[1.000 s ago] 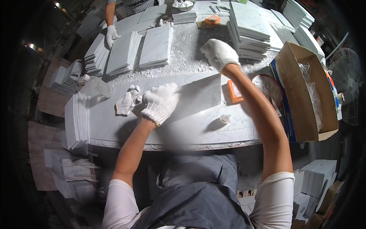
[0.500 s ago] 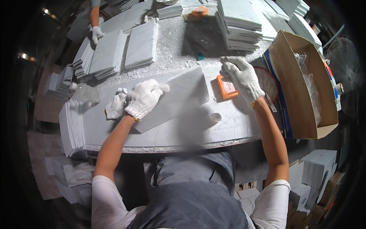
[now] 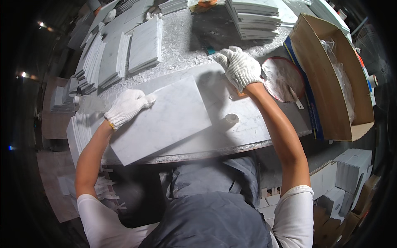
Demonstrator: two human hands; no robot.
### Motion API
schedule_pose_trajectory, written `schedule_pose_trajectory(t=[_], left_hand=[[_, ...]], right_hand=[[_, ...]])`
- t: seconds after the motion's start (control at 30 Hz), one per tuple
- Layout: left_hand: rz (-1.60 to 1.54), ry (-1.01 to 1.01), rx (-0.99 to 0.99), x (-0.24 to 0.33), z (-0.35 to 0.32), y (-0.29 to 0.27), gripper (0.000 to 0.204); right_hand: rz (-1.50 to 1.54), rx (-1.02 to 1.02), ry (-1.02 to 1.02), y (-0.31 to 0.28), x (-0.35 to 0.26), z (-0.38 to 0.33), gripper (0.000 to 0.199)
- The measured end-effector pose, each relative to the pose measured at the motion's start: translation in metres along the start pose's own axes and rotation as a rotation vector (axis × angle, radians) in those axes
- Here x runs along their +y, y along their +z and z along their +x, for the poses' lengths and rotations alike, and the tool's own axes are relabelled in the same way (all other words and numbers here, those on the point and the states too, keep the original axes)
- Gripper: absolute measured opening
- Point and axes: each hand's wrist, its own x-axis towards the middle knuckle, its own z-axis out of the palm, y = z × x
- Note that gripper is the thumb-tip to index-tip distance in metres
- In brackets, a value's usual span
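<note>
My left hand [image 3: 129,106], in a white knitted glove, is closed on the upper left edge of a grey-white marble tile [image 3: 165,124]. The tile lies slanted, its lower corner jutting past the table's near edge. My right hand [image 3: 240,68], gloved too, is raised over the table with its fingers bent and pointing left. A small pale tip shows at those fingers, but I cannot make out what it is. Under the right wrist, an orange block [image 3: 239,93] is mostly hidden. A small white cup or roll [image 3: 232,119] stands right of the tile.
Tile stacks [image 3: 145,45] line the far left, and a taller stack [image 3: 254,25] stands at the back. An open cardboard box [image 3: 308,62] holding clear plastic is at the right, beside a red-rimmed round item [image 3: 282,78]. Another person's gloved hand [image 3: 110,15] shows far left.
The tile has turned and come left and nearer to me with my left hand. My right hand has moved left and farther away, covering the orange block. The loose glove is no longer visible.
</note>
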Motion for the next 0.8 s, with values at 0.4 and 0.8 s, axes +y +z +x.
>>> schedule_pose_trajectory(t=[0.4, 0.8], left_hand=[[0.142, 0.09, -0.276, -0.001, -0.006, 0.032, 0.041], [0.412, 0.495, -0.432, 0.057, 0.049, 0.073, 0.056]], right_hand=[[0.373, -0.013, 0.009, -0.01, 0.02, -0.174, 0.068], [0.355, -0.161, 0.012, 0.046, -0.019, -0.064, 0.031]])
